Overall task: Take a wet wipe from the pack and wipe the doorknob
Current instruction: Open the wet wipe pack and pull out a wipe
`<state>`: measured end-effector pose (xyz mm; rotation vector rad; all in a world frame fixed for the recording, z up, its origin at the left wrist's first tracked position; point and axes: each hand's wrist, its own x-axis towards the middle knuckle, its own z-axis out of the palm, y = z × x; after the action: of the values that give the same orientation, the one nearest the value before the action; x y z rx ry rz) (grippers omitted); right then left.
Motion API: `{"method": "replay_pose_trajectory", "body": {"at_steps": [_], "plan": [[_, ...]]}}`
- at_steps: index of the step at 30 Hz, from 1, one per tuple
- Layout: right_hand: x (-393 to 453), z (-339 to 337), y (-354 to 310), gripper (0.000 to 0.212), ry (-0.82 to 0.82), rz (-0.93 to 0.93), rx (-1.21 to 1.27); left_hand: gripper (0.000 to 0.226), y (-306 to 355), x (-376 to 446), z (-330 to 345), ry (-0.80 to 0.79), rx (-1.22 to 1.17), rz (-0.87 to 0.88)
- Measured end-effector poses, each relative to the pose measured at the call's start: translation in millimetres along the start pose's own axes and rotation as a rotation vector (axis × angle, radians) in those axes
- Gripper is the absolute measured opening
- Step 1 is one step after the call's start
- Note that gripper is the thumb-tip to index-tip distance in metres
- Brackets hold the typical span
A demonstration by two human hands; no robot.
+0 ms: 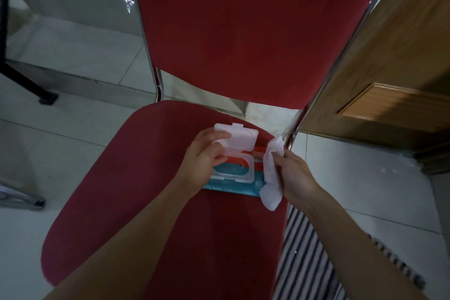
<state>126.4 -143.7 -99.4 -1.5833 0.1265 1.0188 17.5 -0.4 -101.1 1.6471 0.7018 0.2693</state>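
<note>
A blue and red pack of wet wipes lies on the seat of a red chair. Its clear plastic lid stands flipped up. My left hand rests on the pack, thumb and fingers pinching the lid. My right hand is just right of the pack and holds a white wet wipe, which hangs crumpled from the fingers. No doorknob is in view.
A wooden door stands at the right, behind the chair's chrome frame. A striped mat lies on the tiled floor under my right forearm. A black stand leg reaches the floor at the left.
</note>
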Motion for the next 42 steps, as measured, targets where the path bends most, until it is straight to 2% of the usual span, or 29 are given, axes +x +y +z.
{"method": "replay_pose_trajectory", "body": {"at_steps": [5, 9, 11, 14, 18, 19, 22, 25, 33, 38, 42], "plan": [[1, -6, -1, 0.024, -0.062, 0.003, 0.043, 0.056, -8, -6, 15, 0.111, 0.411, 0.1], [3, -6, 0, 0.023, -0.073, 0.013, 0.044, 0.092, -6, -10, 23, 0.179, 0.339, 0.089], [3, -6, -1, 0.024, -0.083, 0.011, 0.041, 0.105, -2, -10, 25, 0.189, 0.384, 0.062], [3, -7, 1, 0.028, -0.079, 0.011, 0.037, 0.09, 3, -11, 23, 0.152, 0.57, 0.08], [3, -9, 5, 0.028, -0.089, 0.032, 0.102, 0.044, -7, -14, 7, -0.024, 0.729, 0.277], [2, -9, 6, 0.028, -0.098, 0.037, 0.116, 0.042, -9, -16, 3, -0.069, 0.732, 0.311], [2, -8, 8, 0.028, -0.098, 0.041, 0.13, 0.062, -10, -18, -8, -0.187, 0.768, 0.351], [2, -8, 8, 0.027, -0.097, 0.037, 0.138, 0.061, -7, -17, -14, -0.24, 0.811, 0.373], [0, -7, 9, 0.029, -0.115, 0.022, 0.157, 0.042, -7, -15, -12, -0.178, 0.891, 0.412], [-3, -7, 8, 0.029, -0.124, 0.028, 0.143, 0.023, -8, -12, -12, -0.174, 0.999, 0.469], [-3, -5, 8, 0.028, -0.11, 0.045, 0.156, 0.025, -8, -12, -11, -0.162, 0.995, 0.435]]}}
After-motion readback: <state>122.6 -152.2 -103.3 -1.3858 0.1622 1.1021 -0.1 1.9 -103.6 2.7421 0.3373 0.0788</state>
